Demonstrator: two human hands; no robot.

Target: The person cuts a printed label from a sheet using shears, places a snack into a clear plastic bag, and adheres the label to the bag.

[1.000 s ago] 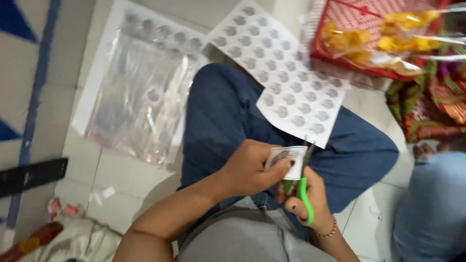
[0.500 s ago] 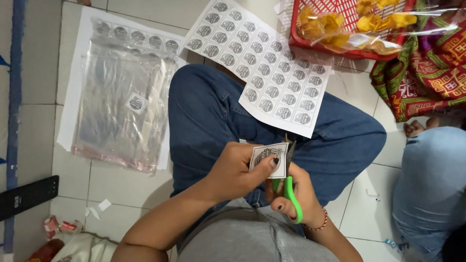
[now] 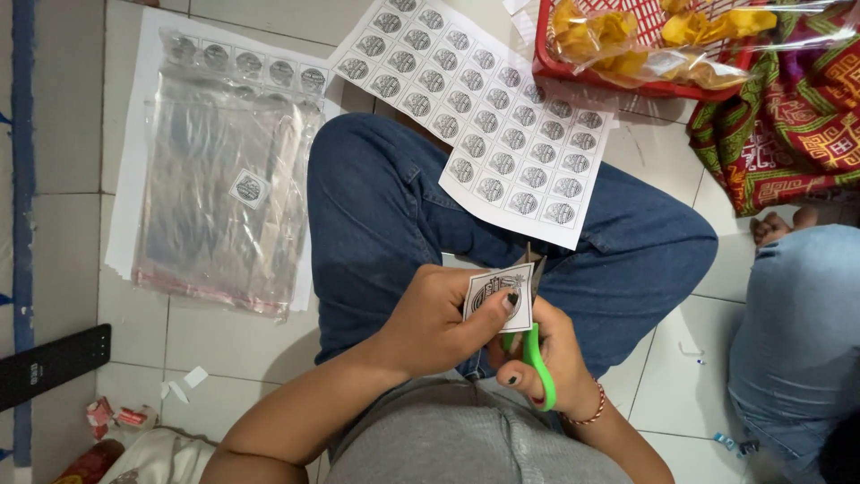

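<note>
My left hand (image 3: 439, 321) pinches a small square paper label (image 3: 498, 297) with a round black print, held over my lap. My right hand (image 3: 546, 358) grips green-handled scissors (image 3: 536, 350), whose blades stand along the label's right edge. A white sheet of many round printed labels (image 3: 484, 116) lies across my blue-jeaned knee (image 3: 376, 206) and the tiled floor.
A stack of clear plastic bags (image 3: 224, 179) with one cut label on top lies on a second label sheet at left. A red basket (image 3: 645, 54) of bagged yellow snacks stands at top right beside patterned cloth (image 3: 788, 116). Another person in light blue (image 3: 797, 341) sits at right. A black remote-like object (image 3: 54, 363) lies at lower left.
The view has steadied and shifted slightly. The label has turned a little in my left hand, and the scissor blades have closed in along its right edge.
</note>
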